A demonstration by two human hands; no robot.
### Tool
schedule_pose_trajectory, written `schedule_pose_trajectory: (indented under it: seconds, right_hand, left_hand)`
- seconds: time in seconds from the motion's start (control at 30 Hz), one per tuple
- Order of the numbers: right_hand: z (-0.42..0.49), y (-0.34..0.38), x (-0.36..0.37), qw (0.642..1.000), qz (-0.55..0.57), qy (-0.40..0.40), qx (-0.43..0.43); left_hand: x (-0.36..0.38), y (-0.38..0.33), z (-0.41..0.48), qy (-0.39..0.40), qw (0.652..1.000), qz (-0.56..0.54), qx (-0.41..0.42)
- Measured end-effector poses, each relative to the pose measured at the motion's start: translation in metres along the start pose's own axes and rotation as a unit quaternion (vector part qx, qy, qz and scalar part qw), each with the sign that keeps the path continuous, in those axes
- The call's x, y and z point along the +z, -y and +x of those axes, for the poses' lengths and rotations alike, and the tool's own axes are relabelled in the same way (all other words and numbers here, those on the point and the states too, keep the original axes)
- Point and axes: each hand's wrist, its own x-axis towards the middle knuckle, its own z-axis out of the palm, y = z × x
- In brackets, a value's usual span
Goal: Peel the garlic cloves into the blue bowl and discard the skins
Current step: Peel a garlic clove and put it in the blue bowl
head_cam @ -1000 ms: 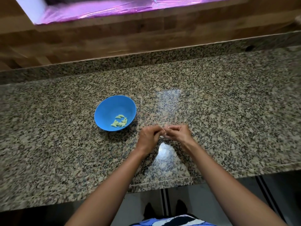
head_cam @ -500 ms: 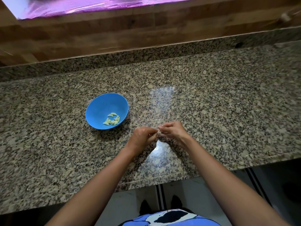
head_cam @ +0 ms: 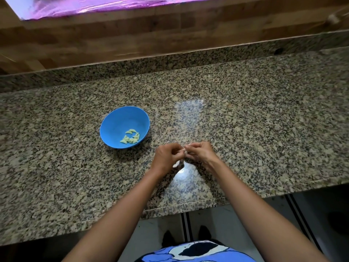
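Above the speckled granite bench point(head_cam: 255, 118), the left hand point(head_cam: 166, 157) and right hand point(head_cam: 201, 153) meet fingertip to fingertip, both pinching a small pale garlic clove point(head_cam: 184, 151) between them. Just beyond the left hand, to its left, sits a round blue plastic bowl point(head_cam: 113, 120) holding a little heap of peeled yellowish cloves point(head_cam: 131, 138).

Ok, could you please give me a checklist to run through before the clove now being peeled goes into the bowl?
1. Small pale garlic clove pinched between left hand and right hand: ok.
2. Clove fully free of skin: cannot tell, hidden in the grip.
3. Round blue plastic bowl upright on speckled granite counter, left of the hands: ok.
4. Room in bowl beside the peeled yellowish cloves: ok.
5. Somewhere in view to discard skins: not ok.
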Motion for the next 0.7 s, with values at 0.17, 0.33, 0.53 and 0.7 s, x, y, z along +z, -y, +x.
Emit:
schedule_pose_trajectory:
  seconds: [0.17, 0.33, 0.53, 0.7]
  right_hand:
    - [-0.001, 0.01, -0.004, 0.995, -0.095, 0.015, -0.005]
    - [0.0, 0.007, -0.025, 0.98, -0.199, -0.019, -0.025]
    - [0.001, 0.012, -0.03, 0.885, -0.436, -0.114, -0.118]
    - [0.007, 0.002, -0.022, 0.796, -0.56, -0.167, -0.154]
  left_hand:
    - [-0.001, -0.003, -0.001, 0.007, 0.963, -0.226, -0.149]
    - [-0.023, 0.008, 0.0, -0.025, 0.924, -0.288, -0.251]
    - [-0.02, 0.011, -0.007, 0.029, 0.955, -0.188, -0.229]
    - [-0.018, 0.001, -0.003, 0.061, 0.949, -0.183, -0.251]
